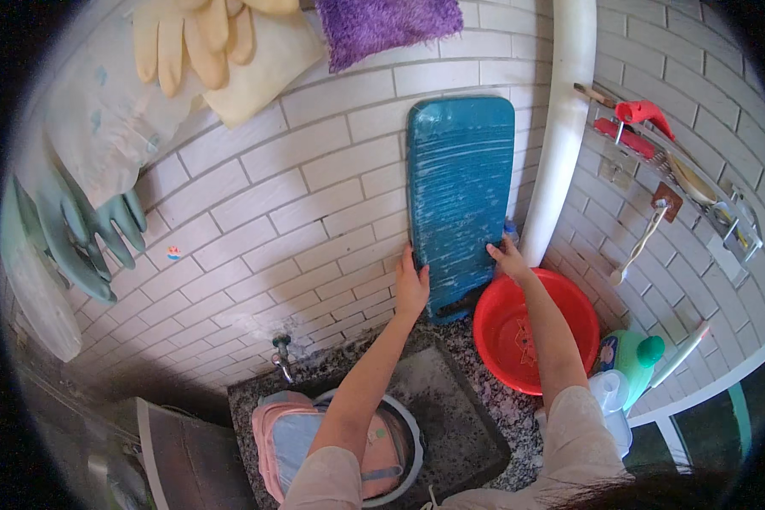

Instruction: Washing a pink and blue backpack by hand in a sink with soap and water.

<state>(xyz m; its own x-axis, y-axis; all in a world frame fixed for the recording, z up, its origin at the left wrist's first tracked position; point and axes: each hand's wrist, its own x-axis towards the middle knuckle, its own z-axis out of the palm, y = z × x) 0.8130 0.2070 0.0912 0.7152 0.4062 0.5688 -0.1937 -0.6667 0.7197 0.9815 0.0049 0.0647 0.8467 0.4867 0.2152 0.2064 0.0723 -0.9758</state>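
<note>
A blue-green plastic washboard [462, 191] stands upright against the tiled wall at the back of the stone sink. My left hand [413, 287] holds its left edge, and my right hand [509, 258] holds its lower right edge. Below my left forearm, a pink and grey-blue backpack [293, 440] lies in a round basin [414, 472] in the sink. Beneath my right forearm sits a red plastic basin [497, 357], next to the washboard's foot.
A metal tap [282, 360] juts from the wall. A green detergent bottle [628, 360] and a clear plastic cup [607, 390] stand right. Rubber gloves [70, 223] hang left. A white pipe [558, 146] runs down the corner, beside a wall rack [695, 172] holding brushes.
</note>
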